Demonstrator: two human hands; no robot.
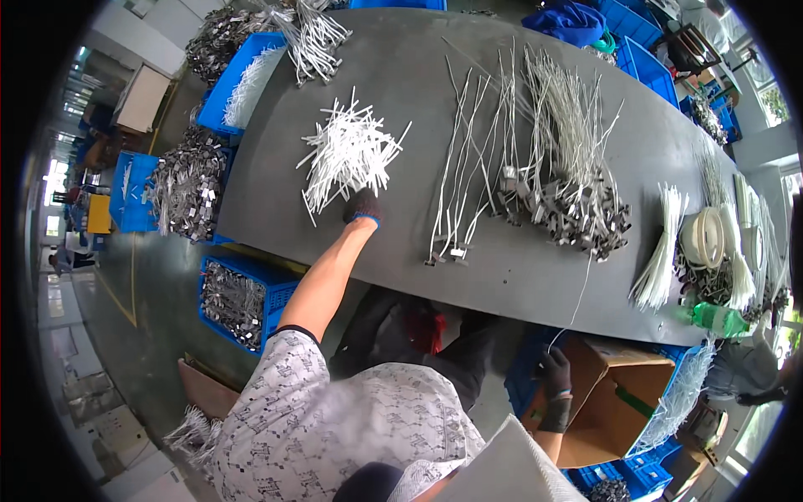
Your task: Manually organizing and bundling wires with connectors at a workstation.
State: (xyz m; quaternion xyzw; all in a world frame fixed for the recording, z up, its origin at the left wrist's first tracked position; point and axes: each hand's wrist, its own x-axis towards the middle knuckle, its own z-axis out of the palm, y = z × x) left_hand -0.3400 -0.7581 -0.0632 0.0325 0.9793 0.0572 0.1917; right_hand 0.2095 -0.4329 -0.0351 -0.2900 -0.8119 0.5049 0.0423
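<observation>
My left hand [362,207], in a dark glove with a blue cuff, reaches to the near edge of a loose pile of short white tubes [350,155] on the grey table. Its fingertips are too hidden to tell whether they grip a tube. Down at the right, below the table edge, my right hand [554,372] in a dark glove is closed on a thin pale wire [579,303]. That wire rises over the edge toward a large bundle of wires with dark connectors [577,209]. Several separate wires with connectors [452,184] lie left of the bundle.
An open cardboard box [585,402] stands beside my right hand, before a blue crate of clear strands [682,393]. White tie bundles [661,251], a tape roll [703,237] and a green bottle [719,319] occupy the table's right end. Blue crates [247,301] of wired parts line the left.
</observation>
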